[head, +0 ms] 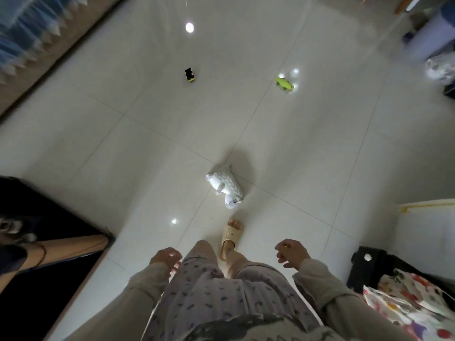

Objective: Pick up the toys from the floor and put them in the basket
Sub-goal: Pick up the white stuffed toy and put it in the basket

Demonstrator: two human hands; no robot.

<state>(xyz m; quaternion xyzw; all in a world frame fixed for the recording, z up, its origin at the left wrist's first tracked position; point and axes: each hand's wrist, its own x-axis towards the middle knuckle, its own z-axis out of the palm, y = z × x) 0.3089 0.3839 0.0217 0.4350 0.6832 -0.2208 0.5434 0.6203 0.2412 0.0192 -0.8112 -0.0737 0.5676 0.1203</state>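
Head view: the left hand point(165, 259) and right hand point(291, 252) hang low on either side of the legs, both empty, fingers loosely curled and pinching nothing, with a slipper point(230, 238) on the foot between them. A white plush sheep point(225, 187) lies on its side on the tiled floor point(123, 156) just ahead of the slipper, between the two hands; well beyond it sit a small black toy point(189, 75), ahead of the left hand, and a green toy point(284, 83), ahead of the right hand, all apart from each other.
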